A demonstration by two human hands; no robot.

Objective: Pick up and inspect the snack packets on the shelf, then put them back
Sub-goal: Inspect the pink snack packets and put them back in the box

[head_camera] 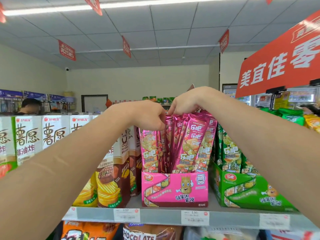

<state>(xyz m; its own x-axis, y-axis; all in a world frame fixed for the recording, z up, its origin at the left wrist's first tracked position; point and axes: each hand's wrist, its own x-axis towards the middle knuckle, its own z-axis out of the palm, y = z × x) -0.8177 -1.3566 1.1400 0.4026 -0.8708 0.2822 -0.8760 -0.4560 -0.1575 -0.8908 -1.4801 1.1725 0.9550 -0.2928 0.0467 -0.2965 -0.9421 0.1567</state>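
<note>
Several tall pink snack packets (pixel 192 142) stand upright in a pink display box (pixel 174 187) on the top shelf (pixel 155 216). My left hand (pixel 149 115) reaches in from the left, its fingers curled over the tops of the left packets. My right hand (pixel 187 101) comes from the right and pinches the top edge of the pink packets near the middle. Both hands meet above the box. The fingertips are partly hidden behind the packet tops.
White and brown chip boxes (pixel 110 170) stand left of the pink box. A green display box (pixel 245 191) with green packets stands to the right. A red sign (pixel 280 63) hangs at upper right. A person (pixel 29 106) is behind the far-left shelf. More snack bags (pixel 138 232) fill the shelf below.
</note>
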